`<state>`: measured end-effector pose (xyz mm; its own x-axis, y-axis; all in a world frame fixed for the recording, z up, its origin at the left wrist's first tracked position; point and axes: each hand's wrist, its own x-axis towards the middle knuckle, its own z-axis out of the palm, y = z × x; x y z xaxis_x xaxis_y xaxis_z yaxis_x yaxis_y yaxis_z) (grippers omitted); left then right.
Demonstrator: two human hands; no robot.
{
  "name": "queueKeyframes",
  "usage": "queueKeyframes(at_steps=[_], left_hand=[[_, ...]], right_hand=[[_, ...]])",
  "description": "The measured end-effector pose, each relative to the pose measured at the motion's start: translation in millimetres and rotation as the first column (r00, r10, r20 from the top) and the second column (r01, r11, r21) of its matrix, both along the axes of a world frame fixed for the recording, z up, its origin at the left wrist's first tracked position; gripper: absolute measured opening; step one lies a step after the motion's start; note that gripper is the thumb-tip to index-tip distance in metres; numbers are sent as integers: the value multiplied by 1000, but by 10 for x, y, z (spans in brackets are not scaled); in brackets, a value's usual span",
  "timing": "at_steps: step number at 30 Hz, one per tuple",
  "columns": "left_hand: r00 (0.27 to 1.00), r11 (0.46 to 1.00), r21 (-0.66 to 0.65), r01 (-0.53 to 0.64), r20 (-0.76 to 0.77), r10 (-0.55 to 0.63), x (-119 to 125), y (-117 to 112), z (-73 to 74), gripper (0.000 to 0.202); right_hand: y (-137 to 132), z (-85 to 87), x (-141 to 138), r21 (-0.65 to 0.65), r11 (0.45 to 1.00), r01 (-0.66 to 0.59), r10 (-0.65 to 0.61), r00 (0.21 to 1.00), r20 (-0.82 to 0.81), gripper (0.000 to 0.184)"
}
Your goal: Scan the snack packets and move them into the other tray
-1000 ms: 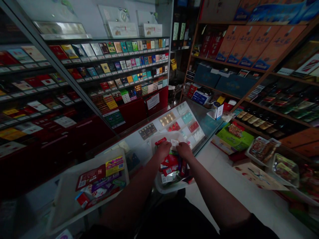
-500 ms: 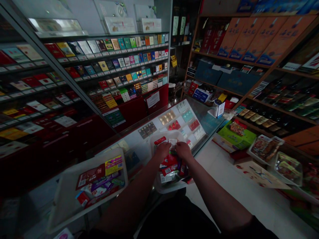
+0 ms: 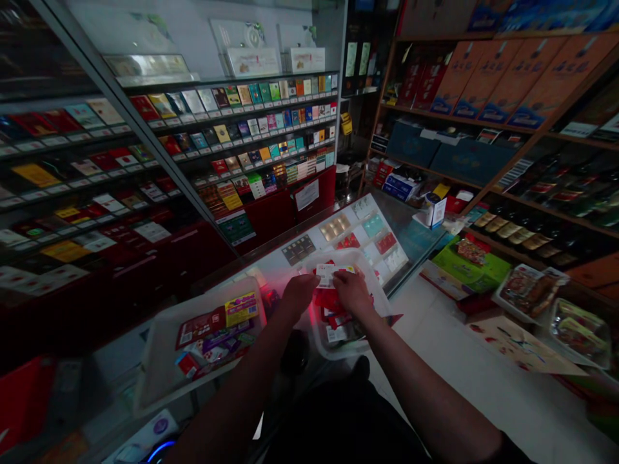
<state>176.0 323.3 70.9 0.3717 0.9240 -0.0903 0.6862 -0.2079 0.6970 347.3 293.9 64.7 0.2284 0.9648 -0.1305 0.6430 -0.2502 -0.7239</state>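
Both my hands reach into a white plastic tray [image 3: 382,303] full of small red and white packets that stands on a glass counter [image 3: 271,267]. My left hand [image 3: 298,293] is curled at the tray's left rim. My right hand [image 3: 351,290] pinches a small white and red packet [image 3: 327,273] held above the pile. A second white tray [image 3: 159,335] with red, yellow and purple packets sits to the left on the same counter.
Shelves of cigarette packs [image 3: 251,129] fill the wall behind the counter. Wooden shelves [image 3: 483,122] with orange boxes and bottles run along the right. Snack trays [image 3: 532,290] stand low at the right beside a pale floor aisle [image 3: 483,386].
The view has shifted slightly, so the trays sit further right. My hands have lifted a white and red packet higher over the pile, and my left hand has moved to the tray's left rim.
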Motion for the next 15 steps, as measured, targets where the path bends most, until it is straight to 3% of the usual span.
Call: queueKeyframes(at_steps=[7,15], left_hand=[[972,966,-139,-218,61,228,-553,-401,7,29],[955,958,-106,-265,105,276,-957,-652,-102,28]], right_hand=[[-279,4,-561,49,997,-63,66,996,-64,36],[-482,-199,-993,62,989,-135,138,989,-44,37]])
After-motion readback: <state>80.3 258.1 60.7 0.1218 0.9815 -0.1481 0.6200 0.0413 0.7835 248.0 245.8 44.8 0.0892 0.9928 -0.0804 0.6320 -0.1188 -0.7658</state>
